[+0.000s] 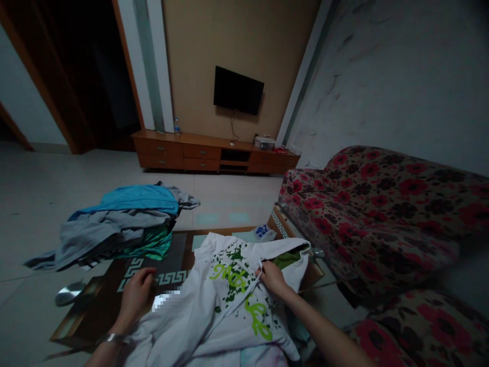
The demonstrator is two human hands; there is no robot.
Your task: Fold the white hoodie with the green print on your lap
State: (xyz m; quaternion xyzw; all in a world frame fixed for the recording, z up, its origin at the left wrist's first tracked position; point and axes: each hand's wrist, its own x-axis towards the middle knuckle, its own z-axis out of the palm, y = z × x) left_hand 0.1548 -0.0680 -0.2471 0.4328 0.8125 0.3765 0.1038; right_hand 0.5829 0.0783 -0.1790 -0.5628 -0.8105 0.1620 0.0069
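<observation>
Item, principal: one white hoodie (227,300), printed with green lettering and dark green spatter, hood lined in olive green, laid front up and rumpled over the table (173,255), directly before you. Your right hand (272,277): on the hoodie at its neckline, just beside the hood opening, fingers drawn together on white fabric and cord; the garment lies beneath that hand and reaches back toward you. Your left hand (138,293): just left of the hoodie, fingers loosely curled, palm turned inward; whether it grips any cloth you cannot tell. Silver wristband (116,338): one, on your left wrist, near the hoodie's lower left part. Pastel cloth: a small part showing at the hoodie's near edge. Clear packet with blue marks (263,232): one, just beyond the hoodie. Clothing pile (122,219): blue, grey and green pieces, loosely heaped, left of the hoodie and farther off. Floral sofa (344,214): red blooms, right of the hoodie. Low wooden cabinet (160,153): well beyond the hoodie, bearing a bottle (177,127) and a lidded box (264,142). Television (238,90): one, dark-screened, on the wall beyond the hoodie.
</observation>
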